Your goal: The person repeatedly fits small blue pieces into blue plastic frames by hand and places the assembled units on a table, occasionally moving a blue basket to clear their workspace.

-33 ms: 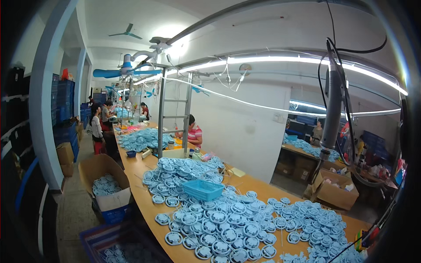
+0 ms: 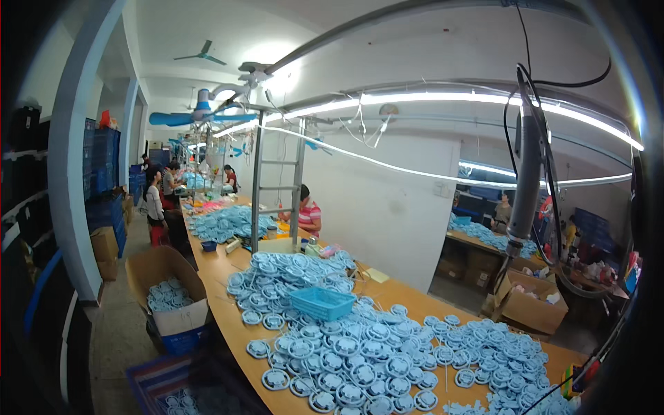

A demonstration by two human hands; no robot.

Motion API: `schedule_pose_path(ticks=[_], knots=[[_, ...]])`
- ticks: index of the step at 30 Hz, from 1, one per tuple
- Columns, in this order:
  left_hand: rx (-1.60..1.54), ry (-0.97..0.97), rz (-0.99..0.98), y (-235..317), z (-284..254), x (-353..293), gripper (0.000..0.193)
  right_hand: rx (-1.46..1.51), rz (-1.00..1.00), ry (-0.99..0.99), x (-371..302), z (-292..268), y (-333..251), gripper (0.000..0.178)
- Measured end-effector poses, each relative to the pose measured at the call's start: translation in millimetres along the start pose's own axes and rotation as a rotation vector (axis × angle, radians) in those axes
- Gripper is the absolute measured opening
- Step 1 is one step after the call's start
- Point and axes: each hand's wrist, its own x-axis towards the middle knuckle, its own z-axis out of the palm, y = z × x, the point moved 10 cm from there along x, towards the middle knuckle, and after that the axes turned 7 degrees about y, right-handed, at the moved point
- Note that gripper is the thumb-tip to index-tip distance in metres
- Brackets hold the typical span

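Neither my left hand nor my right hand shows in the head view. Across the wooden table (image 2: 232, 344) lies a large heap of light-blue round plastic parts (image 2: 363, 373), ring-shaped with flat pieces in the middle and some with thin stems. A blue plastic basket (image 2: 321, 304) sits on top of the heap. Further right is a second pile of similar parts (image 2: 494, 356). A grey cylindrical tool (image 2: 529, 180), which looks like an electric screwdriver, hangs at the right with black cables looped around it.
Left of the table stand an open cardboard box (image 2: 181, 317) of blue parts and a dark crate (image 2: 149, 387). A metal ladder-like frame (image 2: 280, 187) rises from the table. Behind it a person in a striped shirt (image 2: 310, 216) sits. A blue fan (image 2: 200, 111) hangs overhead.
The whole view has shifted very slightly, so things sit a few pixels lower and further right. The heaps, basket and hanging tool look otherwise the same.
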Motion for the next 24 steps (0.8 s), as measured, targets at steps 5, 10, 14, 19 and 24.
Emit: schedule_pose_path(ticks=[5, 10, 14, 19, 24], knots=[[0.047, -0.038, -0.029, -1, 7, -5, 0.033, 0.111, -0.055, -0.112, 48, 109, -27, 0.030], [0.039, -0.085, -0.072, 4, 15, -22, 0.034, 0.183, -0.091, -0.169, 59, 165, -81, 0.028], [0.096, -0.184, 0.072, -6, 25, 0, 0.034, 0.152, -0.113, -0.028, 51, 102, -123, 0.027], [-0.146, -0.189, -0.175, 2, 17, 21, 0.032, -0.123, 0.080, 0.509, -204, -193, -164, 0.026], [-0.180, -0.173, -0.095, 6, 32, 38, 0.028, 0.094, -0.014, 0.616, -200, -162, -245, 0.024]])
